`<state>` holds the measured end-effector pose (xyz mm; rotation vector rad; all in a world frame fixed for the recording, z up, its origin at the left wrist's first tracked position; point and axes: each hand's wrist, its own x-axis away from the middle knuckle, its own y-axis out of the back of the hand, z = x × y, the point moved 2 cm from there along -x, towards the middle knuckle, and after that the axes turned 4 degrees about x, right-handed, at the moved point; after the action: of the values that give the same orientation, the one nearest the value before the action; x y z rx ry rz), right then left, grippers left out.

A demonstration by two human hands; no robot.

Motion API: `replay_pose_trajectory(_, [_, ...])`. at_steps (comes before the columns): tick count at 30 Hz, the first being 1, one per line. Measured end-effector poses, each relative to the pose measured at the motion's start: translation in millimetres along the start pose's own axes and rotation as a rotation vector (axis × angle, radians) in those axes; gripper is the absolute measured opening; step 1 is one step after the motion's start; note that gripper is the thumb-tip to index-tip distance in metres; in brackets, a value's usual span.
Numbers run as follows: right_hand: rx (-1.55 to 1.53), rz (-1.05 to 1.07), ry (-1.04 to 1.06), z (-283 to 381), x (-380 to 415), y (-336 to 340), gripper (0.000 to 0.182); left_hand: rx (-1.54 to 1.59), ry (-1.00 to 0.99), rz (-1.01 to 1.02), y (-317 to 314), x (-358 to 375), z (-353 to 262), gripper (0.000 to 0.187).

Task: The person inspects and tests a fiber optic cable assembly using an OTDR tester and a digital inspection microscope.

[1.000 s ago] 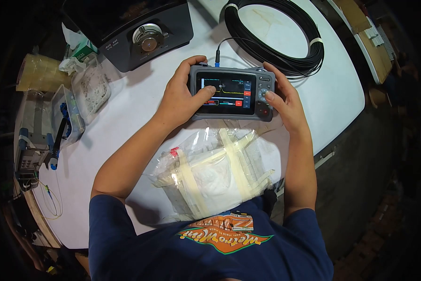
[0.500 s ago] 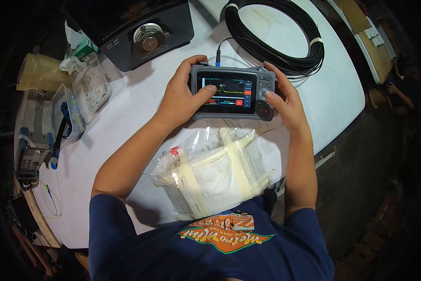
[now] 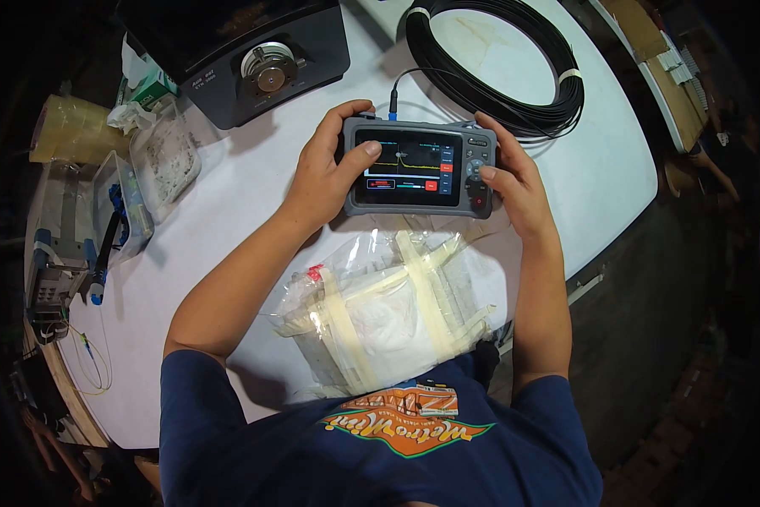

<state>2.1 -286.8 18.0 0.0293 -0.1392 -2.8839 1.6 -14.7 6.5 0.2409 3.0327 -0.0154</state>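
Observation:
A grey handheld OTDR tester (image 3: 414,208) is held up by both hands above the white table. My left hand (image 3: 328,167) is closed around its left side, thumb over the upper left of the lit screen (image 3: 410,169), which shows a yellow trace with one peak. On the opposite side my right hand (image 3: 519,182) grips the casing, its thumb at the round keypad. A blue-tipped connector (image 3: 393,106) plugs into the top edge, its thin black cable leading to a coil of black cable (image 3: 557,101). Below the tester lies a clear plastic bag (image 3: 388,317) with cream tape strips.
At the back left stands a black machine (image 3: 312,72) with a round metal hub. Along the left are a tape roll (image 3: 71,131), a tissue box (image 3: 153,86), clear plastic containers (image 3: 173,156) and a grey device (image 3: 54,270). A person's arm (image 3: 718,176) shows at far right.
My left thumb has moved up and left, off the middle of the screen's trace. The right thumb has shifted slightly on the keypad. The tester stays almost where it was.

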Motion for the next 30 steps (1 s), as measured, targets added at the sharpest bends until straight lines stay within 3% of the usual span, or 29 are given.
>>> replay_pose_trajectory(30, [0.014, -0.038, -0.037, 0.9, -0.1, 1.3, 0.073, 0.043, -0.029, -0.014, 2.0, -3.6, 7.2, 0.053])
